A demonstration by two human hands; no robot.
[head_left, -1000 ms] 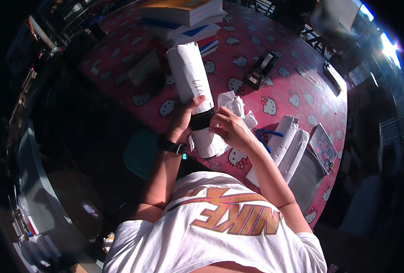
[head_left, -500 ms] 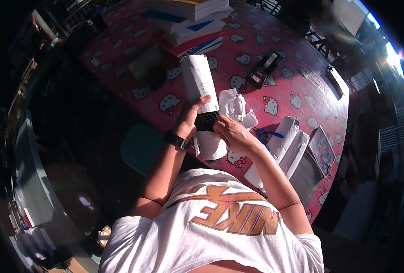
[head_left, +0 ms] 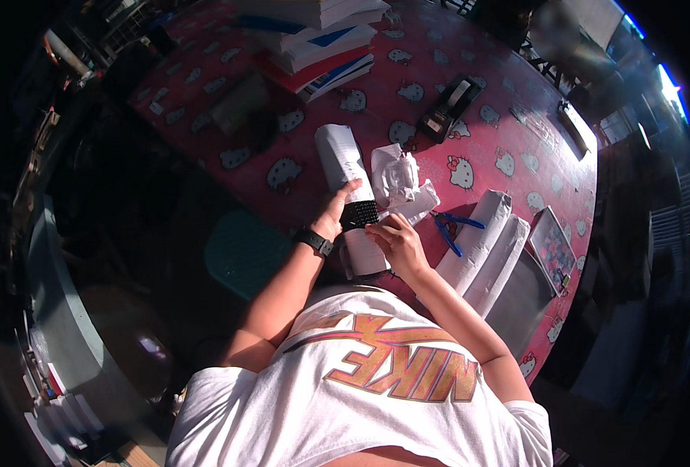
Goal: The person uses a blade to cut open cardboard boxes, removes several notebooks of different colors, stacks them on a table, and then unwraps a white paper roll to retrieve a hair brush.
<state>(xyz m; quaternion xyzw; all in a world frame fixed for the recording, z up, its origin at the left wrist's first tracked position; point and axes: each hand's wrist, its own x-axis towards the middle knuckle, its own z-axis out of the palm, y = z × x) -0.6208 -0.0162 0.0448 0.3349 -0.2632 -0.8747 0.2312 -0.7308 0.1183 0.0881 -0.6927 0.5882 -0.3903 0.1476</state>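
Observation:
A white paper-covered roll (head_left: pixel 339 154) stands out from my body, tilted with its far end to the left. Around its middle runs a black beaded band (head_left: pixel 360 213). My left hand (head_left: pixel 331 218) is wrapped round the roll from the left, its thumb lying on the paper just beyond the band. Close to the band's right edge, my right hand (head_left: pixel 399 241) has its thumb and fingertips pinched together; whatever they hold is too small to make out. Crumpled white paper (head_left: pixel 395 174) lies on the table just past the right hand.
Blue-handled pliers (head_left: pixel 456 226) lie beside two white paper rolls (head_left: pixel 479 237) on the right. A black tape dispenser (head_left: pixel 451 109) sits farther back. Stacked books (head_left: pixel 314 58) rise at the far side of the pink patterned table (head_left: pixel 485 167). A green stool (head_left: pixel 240 253) stands left.
My right hand has drawn off the band slightly, to the right and nearer me, its fingers now pinched. The roll's far end has come lower and nearer; my left hand still grips it.

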